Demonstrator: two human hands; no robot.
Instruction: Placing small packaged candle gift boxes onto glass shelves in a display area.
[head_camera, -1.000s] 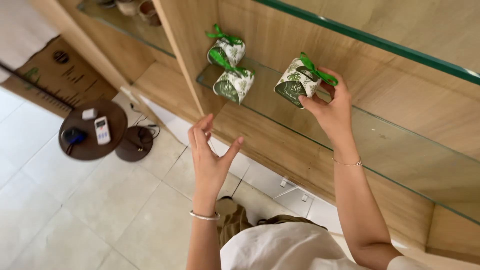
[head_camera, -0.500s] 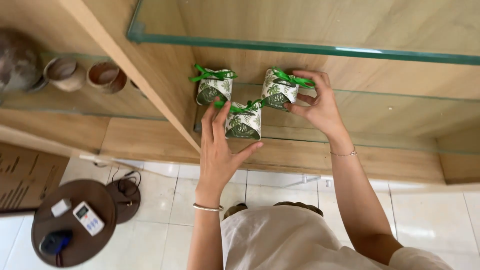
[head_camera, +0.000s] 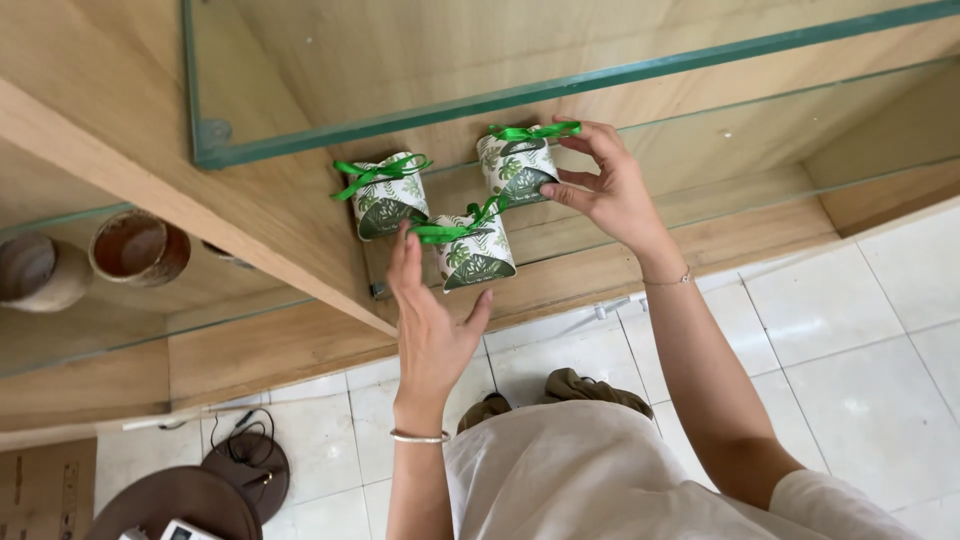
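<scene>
Three small gift boxes with a green leaf print and green ribbon bows stand on a glass shelf (head_camera: 700, 205) in a wooden cabinet. My right hand (head_camera: 605, 195) pinches the right box (head_camera: 515, 165) by its side. My left hand (head_camera: 432, 320) is raised with its fingers touching the underside and left edge of the front box (head_camera: 470, 252). The left box (head_camera: 385, 195) stands free behind my left fingertips.
A higher glass shelf (head_camera: 420, 105) juts out above the boxes. Two brown clay pots (head_camera: 135, 248) sit on the shelf in the compartment to the left. Below are white floor tiles, a round dark stool (head_camera: 175, 500) with cables beside it.
The view has swung so the boxes are central. My right hand has set the third box down on the shelf to the right, and my left hand has come up against the front box.
</scene>
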